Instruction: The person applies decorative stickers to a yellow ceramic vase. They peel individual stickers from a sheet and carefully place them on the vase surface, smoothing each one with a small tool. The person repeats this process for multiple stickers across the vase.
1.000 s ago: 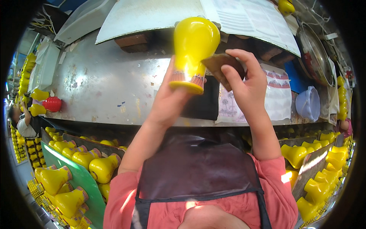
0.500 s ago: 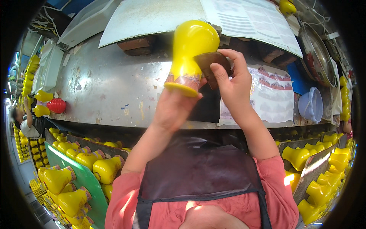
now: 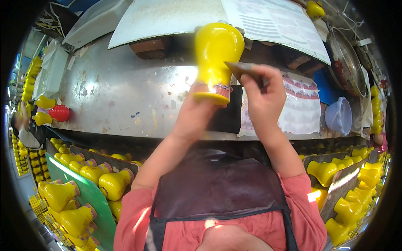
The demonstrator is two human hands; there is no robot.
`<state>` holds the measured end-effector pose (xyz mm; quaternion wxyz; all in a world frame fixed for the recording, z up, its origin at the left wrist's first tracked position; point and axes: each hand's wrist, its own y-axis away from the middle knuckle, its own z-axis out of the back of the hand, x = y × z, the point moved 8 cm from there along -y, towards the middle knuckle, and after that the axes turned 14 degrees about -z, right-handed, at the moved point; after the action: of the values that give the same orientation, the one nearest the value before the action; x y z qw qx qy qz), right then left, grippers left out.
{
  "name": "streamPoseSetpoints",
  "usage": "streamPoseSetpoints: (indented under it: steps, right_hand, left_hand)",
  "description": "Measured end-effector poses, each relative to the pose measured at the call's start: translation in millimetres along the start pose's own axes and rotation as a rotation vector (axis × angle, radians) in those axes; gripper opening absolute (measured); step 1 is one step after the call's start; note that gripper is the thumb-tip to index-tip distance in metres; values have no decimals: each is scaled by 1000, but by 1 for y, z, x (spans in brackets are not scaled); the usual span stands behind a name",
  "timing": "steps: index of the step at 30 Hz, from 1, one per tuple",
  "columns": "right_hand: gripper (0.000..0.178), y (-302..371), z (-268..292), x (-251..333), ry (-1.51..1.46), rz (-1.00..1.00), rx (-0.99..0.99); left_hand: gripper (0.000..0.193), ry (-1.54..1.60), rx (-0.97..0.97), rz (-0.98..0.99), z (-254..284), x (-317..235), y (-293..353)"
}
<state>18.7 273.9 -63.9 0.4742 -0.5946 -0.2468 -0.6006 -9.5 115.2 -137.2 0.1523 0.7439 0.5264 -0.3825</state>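
A glossy yellow vase (image 3: 218, 48) stands upside up over the metal table, its narrow lower part ringed by a pink and purple patterned band (image 3: 215, 89). My left hand (image 3: 193, 115) grips it from below and behind, near the flared yellow rim; some of those fingers are hidden by the vase. In my right hand (image 3: 264, 93) is a thin brown scraper (image 3: 243, 69), pinched between thumb and fingers. Its pointed corner lies close to the vase's right side, just above the band; whether it touches, I cannot tell.
Printed pattern sheets (image 3: 299, 115) lie right of a black cloth (image 3: 227, 119) on the metal table (image 3: 113, 92). A lilac bucket (image 3: 339, 116) stands at the right. Ahead is a raised white board (image 3: 167, 21). Several yellow vases (image 3: 115, 184) sit on boards at both sides. Another person works far left.
The vase and my left hand have shifted slightly right. My right hand has turned and moved right, so the scraper now shows more edge-on and no longer covers the band.
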Motion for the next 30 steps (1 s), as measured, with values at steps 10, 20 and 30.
streamPoseSetpoints:
  steps: [10, 20, 30]
  right_hand:
    - [29, 48, 19, 1, 196, 95, 46]
    - [23, 26, 19, -34, 186, -184, 49]
    - [42, 71, -8, 30, 647, 616, 168]
  left_hand:
    - [91, -1040, 127, -354, -1, -17, -3]
    - [87, -1373, 157, -561, 15, -12, 3]
    - [78, -1180, 219, -500, 19, -20, 2]
